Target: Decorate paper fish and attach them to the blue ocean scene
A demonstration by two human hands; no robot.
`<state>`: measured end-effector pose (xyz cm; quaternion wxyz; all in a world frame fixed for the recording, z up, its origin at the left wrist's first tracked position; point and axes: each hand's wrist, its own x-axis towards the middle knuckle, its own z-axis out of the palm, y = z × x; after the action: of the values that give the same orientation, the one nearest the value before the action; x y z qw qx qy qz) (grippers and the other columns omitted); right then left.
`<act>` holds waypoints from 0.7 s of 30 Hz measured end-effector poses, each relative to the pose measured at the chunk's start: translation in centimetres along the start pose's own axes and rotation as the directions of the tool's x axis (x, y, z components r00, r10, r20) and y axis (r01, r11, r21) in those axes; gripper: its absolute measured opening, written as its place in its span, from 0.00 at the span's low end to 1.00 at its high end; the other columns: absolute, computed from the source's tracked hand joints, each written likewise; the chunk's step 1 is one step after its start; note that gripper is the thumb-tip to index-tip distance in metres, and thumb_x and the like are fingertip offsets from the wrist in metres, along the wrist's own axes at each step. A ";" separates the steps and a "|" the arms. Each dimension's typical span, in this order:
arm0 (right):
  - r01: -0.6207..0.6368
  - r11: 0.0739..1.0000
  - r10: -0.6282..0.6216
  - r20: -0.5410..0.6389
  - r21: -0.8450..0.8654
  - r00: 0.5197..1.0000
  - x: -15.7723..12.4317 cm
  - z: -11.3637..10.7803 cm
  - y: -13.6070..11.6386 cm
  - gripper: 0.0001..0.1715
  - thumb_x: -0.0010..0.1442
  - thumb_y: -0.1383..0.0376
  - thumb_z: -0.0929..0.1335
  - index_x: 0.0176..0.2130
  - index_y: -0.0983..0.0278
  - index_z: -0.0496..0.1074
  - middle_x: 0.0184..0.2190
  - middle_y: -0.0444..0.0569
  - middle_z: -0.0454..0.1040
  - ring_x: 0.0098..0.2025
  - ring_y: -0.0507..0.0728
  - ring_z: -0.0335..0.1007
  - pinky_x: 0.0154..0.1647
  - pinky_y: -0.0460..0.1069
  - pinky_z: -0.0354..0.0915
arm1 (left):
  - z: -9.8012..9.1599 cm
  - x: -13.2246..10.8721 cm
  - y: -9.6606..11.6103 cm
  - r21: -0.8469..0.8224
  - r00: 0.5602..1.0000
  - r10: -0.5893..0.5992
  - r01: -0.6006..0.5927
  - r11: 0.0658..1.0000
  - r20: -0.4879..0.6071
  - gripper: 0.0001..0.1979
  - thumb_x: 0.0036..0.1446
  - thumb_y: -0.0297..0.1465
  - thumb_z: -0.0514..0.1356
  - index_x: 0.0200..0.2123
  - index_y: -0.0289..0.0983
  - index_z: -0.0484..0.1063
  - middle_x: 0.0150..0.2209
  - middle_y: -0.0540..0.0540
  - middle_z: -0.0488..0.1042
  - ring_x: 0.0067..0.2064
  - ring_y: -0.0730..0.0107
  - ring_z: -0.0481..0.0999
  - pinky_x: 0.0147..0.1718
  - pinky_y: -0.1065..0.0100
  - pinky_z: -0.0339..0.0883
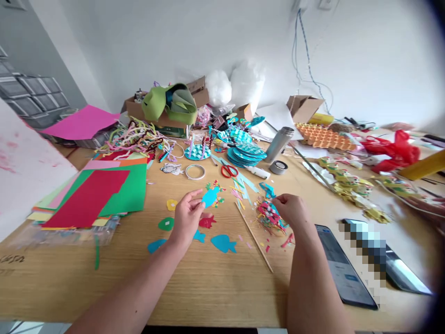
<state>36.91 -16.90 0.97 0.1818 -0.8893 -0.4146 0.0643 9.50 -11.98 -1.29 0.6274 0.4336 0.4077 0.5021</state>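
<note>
My left hand (186, 215) pinches a blue paper fish (210, 198) between thumb and fingers, above the table. My right hand (291, 211) is closed, its fingertips at a blue paper scrap (267, 189) over a heap of coloured paper scraps (269, 211). Below my left hand lie more cut paper fish: a blue one (223, 243), a red one (207, 222) and a green one (166, 224) with a small white square. Another blue fish (156, 246) is partly hidden by my left forearm. A yellow paper piece (171, 204) sits beyond the green fish.
A wooden stick (253, 236) lies between my hands. Beyond are red scissors (229, 171), a tape roll (195, 172) and a steel flask (280, 144). Coloured paper sheets (125, 195) are stacked left. A phone (344, 266) lies right, and another person's hand (429, 208) shows at the far right.
</note>
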 end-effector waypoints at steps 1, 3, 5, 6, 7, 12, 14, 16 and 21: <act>-0.020 1.000 0.021 0.006 -0.018 1.000 0.1 -0.1 0.4 0.09 0.48 0.64 0.64 0.22 0.64 0.72 0.18 0.49 0.71 0.24 0.55 0.65 0.24 0.47 0.53 | 0.0 0.1 0.0 0.002 1.000 0.005 -0.005 1.000 0.001 0.25 0.46 0.29 0.63 0.50 0.31 0.67 0.31 0.46 0.78 0.34 0.64 0.80 0.27 0.69 0.76; -0.055 0.997 0.055 0.018 -0.046 0.998 0.3 -0.1 0.9 0.08 0.47 0.65 0.65 0.21 0.63 0.72 0.17 0.48 0.70 0.23 0.55 0.65 0.23 0.47 0.53 | -0.1 0.2 0.0 0.003 1.000 0.017 -0.017 1.000 0.008 0.26 0.46 0.30 0.63 0.51 0.31 0.67 0.31 0.45 0.78 0.34 0.64 0.80 0.27 0.69 0.77; -0.082 0.994 0.084 0.031 -0.074 0.996 0.5 -0.1 1.3 0.08 0.46 0.66 0.64 0.21 0.64 0.72 0.17 0.48 0.69 0.23 0.56 0.65 0.23 0.47 0.53 | -0.3 0.4 -0.1 0.002 1.000 0.026 -0.026 1.000 0.010 0.26 0.47 0.30 0.63 0.51 0.31 0.66 0.31 0.45 0.78 0.34 0.64 0.80 0.27 0.68 0.77; -0.089 0.992 0.093 0.039 -0.086 0.995 0.6 -0.1 1.4 0.08 0.46 0.66 0.64 0.21 0.64 0.72 0.17 0.49 0.69 0.23 0.56 0.65 0.23 0.47 0.52 | -0.4 0.5 -0.2 0.003 1.000 0.031 -0.031 1.000 0.006 0.26 0.47 0.29 0.63 0.51 0.31 0.66 0.31 0.46 0.78 0.34 0.64 0.80 0.27 0.68 0.77; -0.093 0.991 0.098 0.049 -0.096 0.994 0.6 -0.1 1.5 0.08 0.46 0.66 0.64 0.21 0.64 0.72 0.17 0.49 0.69 0.23 0.56 0.65 0.23 0.47 0.52 | -0.5 0.6 -0.2 0.004 0.999 0.034 -0.034 0.999 0.001 0.26 0.47 0.29 0.63 0.51 0.31 0.66 0.31 0.46 0.78 0.34 0.64 0.79 0.28 0.68 0.77; -0.081 0.991 0.093 0.104 -0.107 0.990 0.8 -0.1 1.9 0.11 0.48 0.66 0.63 0.20 0.63 0.73 0.16 0.49 0.68 0.24 0.56 0.66 0.24 0.47 0.53 | -0.9 1.1 -0.2 0.018 0.999 0.047 -0.047 0.999 -0.010 0.25 0.47 0.28 0.62 0.50 0.32 0.66 0.31 0.46 0.78 0.34 0.64 0.80 0.28 0.68 0.76; -0.080 0.991 0.092 0.112 -0.105 0.989 0.8 0.0 2.0 0.12 0.48 0.66 0.63 0.19 0.63 0.72 0.16 0.48 0.68 0.24 0.56 0.65 0.24 0.48 0.53 | -1.1 1.3 -0.1 0.021 0.998 0.056 -0.056 0.998 -0.012 0.25 0.47 0.29 0.62 0.51 0.32 0.65 0.31 0.46 0.78 0.34 0.63 0.80 0.29 0.67 0.76; -0.080 0.991 0.091 0.109 -0.103 0.990 0.8 0.0 2.0 0.11 0.48 0.66 0.63 0.18 0.63 0.71 0.16 0.48 0.67 0.23 0.55 0.64 0.24 0.48 0.52 | -1.3 1.6 0.1 0.025 0.997 0.073 -0.072 0.997 -0.027 0.25 0.47 0.29 0.61 0.51 0.33 0.65 0.32 0.45 0.78 0.35 0.63 0.80 0.29 0.66 0.76; -0.095 0.993 0.101 0.092 -0.072 0.991 0.8 -0.2 1.8 0.11 0.47 0.62 0.66 0.18 0.63 0.70 0.14 0.45 0.65 0.22 0.54 0.63 0.23 0.47 0.52 | -2.2 2.2 0.4 0.055 0.988 0.136 -0.132 0.990 -0.072 0.27 0.46 0.31 0.63 0.51 0.33 0.66 0.33 0.45 0.77 0.34 0.62 0.80 0.28 0.66 0.76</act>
<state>38.76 -17.40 0.47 0.1282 -0.9101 -0.3807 0.1016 7.68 -9.43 -1.68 0.5655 0.4563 0.4134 0.5488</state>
